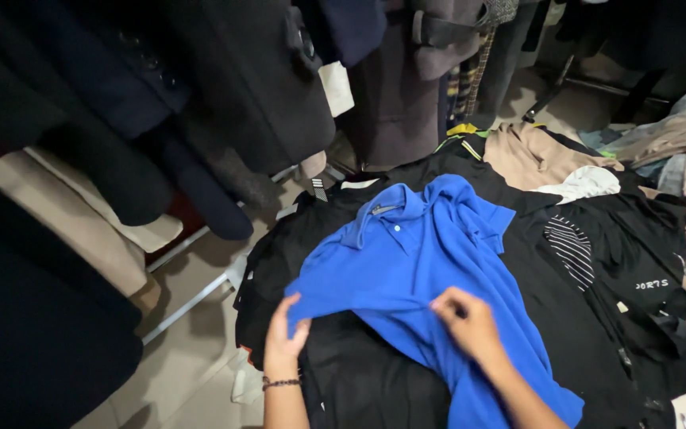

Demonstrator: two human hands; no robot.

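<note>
The edge of a blue polo shirt [414,262] is gripped by the left hand [286,338], and its middle fold is pinched by the right hand [470,322]. The shirt is spread on a pile of black clothes [581,318]. Dark coats [224,87] are hung behind.

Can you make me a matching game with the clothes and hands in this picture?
Things:
1. blue polo shirt
2. left hand
3. tan garment
4. dark coats

Descriptions:
A. hanging on the left above the pile
B. spread on top of the black clothes
C. wears a beaded bracelet and grips the shirt's edge
D. lies at the far side of the pile

Pairs: 1-B, 2-C, 3-D, 4-A
</note>
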